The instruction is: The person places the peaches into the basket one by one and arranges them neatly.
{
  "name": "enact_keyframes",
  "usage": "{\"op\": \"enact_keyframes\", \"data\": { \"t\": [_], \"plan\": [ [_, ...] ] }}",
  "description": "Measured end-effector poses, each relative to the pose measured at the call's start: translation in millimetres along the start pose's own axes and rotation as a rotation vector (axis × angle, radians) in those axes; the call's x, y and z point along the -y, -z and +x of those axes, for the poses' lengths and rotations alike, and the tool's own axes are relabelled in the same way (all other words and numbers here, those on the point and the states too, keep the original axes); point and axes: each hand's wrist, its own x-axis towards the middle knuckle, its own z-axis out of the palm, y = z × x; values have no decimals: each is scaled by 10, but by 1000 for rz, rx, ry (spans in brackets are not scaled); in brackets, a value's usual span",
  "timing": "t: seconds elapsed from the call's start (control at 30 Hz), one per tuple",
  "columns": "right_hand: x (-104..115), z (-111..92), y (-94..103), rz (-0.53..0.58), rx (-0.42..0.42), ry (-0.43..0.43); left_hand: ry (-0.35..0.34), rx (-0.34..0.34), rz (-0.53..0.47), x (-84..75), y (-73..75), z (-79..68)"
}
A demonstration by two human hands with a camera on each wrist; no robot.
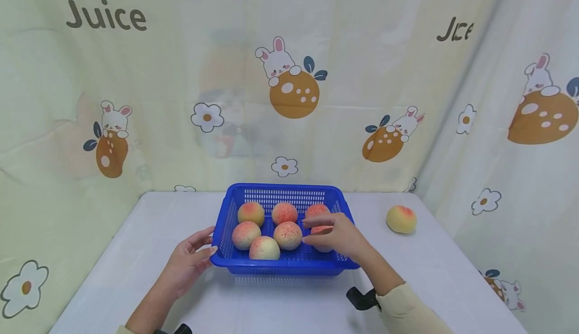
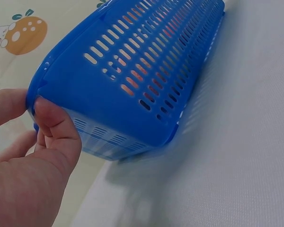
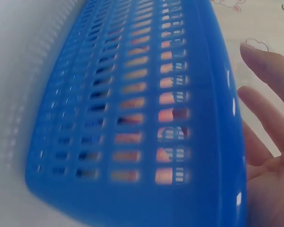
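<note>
A blue plastic basket (image 1: 289, 263) with slotted walls stands on the white table, and several peaches lie in it, among them a speckled peach (image 1: 287, 236) near the middle and a pale one (image 1: 264, 248) by the front wall. My left hand (image 1: 187, 261) pinches the basket's left rim; in the left wrist view the thumb (image 2: 52, 113) presses the outer side. Over the basket's right part is my right hand (image 1: 339, 233), its fingers apart and holding nothing, partly hiding two peaches. The right wrist view shows those fingers (image 3: 265, 113) beyond the rim.
A single yellow-and-red peach (image 1: 401, 219) lies on the table (image 1: 280, 304) to the right of the basket. Behind the table hangs a pale curtain (image 1: 181, 72) printed with rabbits and fruit. Both wrists carry black straps or mounts.
</note>
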Motion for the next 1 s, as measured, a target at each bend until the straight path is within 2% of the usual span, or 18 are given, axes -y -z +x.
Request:
{"op": "enact_keyframes", "data": {
  "t": [0.27,0.47,0.83,1.0],
  "plan": [
    [-141,-133,197,57,-46,-17,1,6,-4,-3,3,-10],
    [-257,-222,370,89,-120,-1,-5,11,-12,-11,-4,-6],
    [-567,-338,727,81,-239,6,5,2,-9,-29,-12,-5],
    [-734,-367,888,73,-341,58,-1,4,-2,-23,-9,-8]
  ]
}}
